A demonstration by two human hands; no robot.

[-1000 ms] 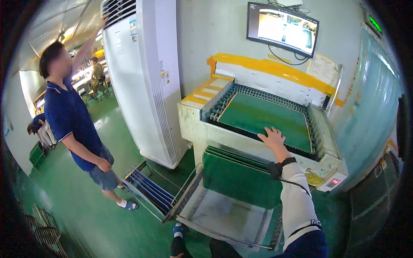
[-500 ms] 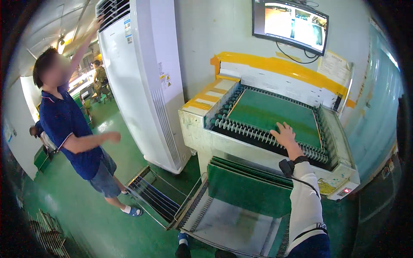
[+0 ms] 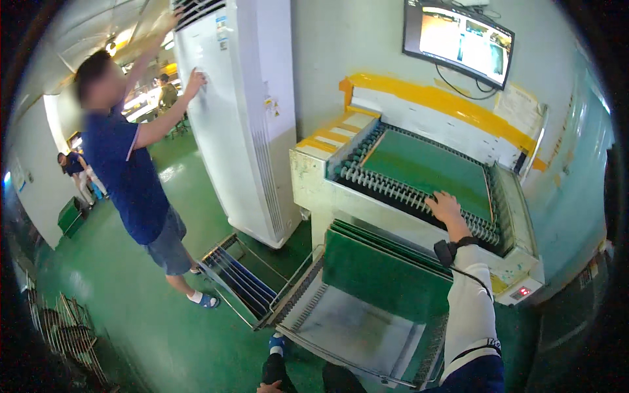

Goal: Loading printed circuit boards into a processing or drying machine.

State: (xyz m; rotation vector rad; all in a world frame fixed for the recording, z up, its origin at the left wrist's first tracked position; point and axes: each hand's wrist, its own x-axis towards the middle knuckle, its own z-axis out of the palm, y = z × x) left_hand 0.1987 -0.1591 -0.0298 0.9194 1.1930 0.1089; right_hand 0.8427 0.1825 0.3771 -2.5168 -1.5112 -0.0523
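My right hand point(image 3: 447, 208), open with its fingers apart, reaches over the front rollers point(image 3: 400, 190) of a cream conveyor machine point(image 3: 314, 183). Its fingertips are at the near edge of a flat green board point(image 3: 426, 160) lying on the rollers; whether they touch it I cannot tell. A dark strap with a cable circles the right wrist. Of my left hand point(image 3: 267, 388) only a sliver shows at the lower edge, by my leg, with the fingers mostly hidden. Several green boards point(image 3: 386, 268) stand upright in a metal rack point(image 3: 341, 350) below the machine.
A tall white air conditioner point(image 3: 226, 124) stands left of the machine, with a co-worker point(image 3: 124, 170) touching its front. A smaller wire rack point(image 3: 239, 281) sits on the green floor beside the board rack. On the wall hangs a monitor point(image 3: 458, 42). More wire racks point(image 3: 65, 327) lie far left.
My view has turned slightly left. My right hand has drawn back a little toward the front rollers. The co-worker has raised a second hand to the air conditioner. A sliver of my left hand now shows.
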